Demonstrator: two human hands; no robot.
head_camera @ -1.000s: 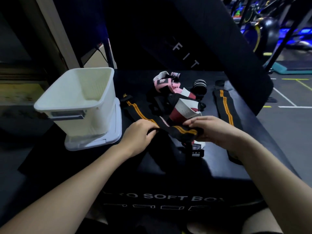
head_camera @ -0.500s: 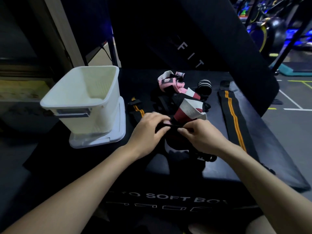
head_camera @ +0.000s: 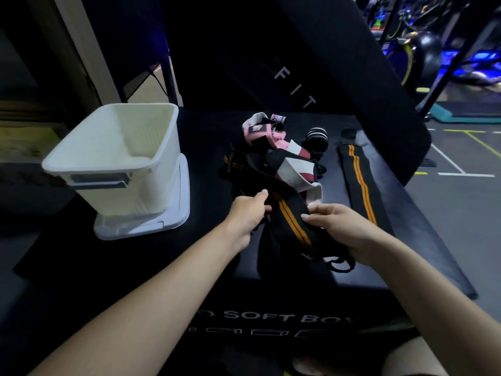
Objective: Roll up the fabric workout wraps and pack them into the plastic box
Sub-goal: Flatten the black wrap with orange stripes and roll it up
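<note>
A black wrap with two orange stripes (head_camera: 291, 223) lies diagonally between my hands on the black soft box top. My left hand (head_camera: 248, 213) pinches its left edge, and my right hand (head_camera: 337, 226) grips its right edge near the lower end. Behind it sits a pile of wraps: a pink one (head_camera: 261, 131), a dark red and white one (head_camera: 291, 170) and a rolled black-and-white one (head_camera: 316, 138). A second black orange-striped wrap (head_camera: 357, 180) lies flat to the right. The white plastic box (head_camera: 119, 156) stands at the left on its lid (head_camera: 173, 221); nothing shows inside it.
The work surface is a black soft plyo box (head_camera: 271, 318) with white lettering on its front. A black padded panel (head_camera: 295, 88) leans behind it. Gym floor with painted lines and equipment (head_camera: 423, 55) lies to the right.
My hands have moved apart and drawn the orange-striped wrap toward me, so it now lies stretched diagonally between them. The camera has tilted slightly.
</note>
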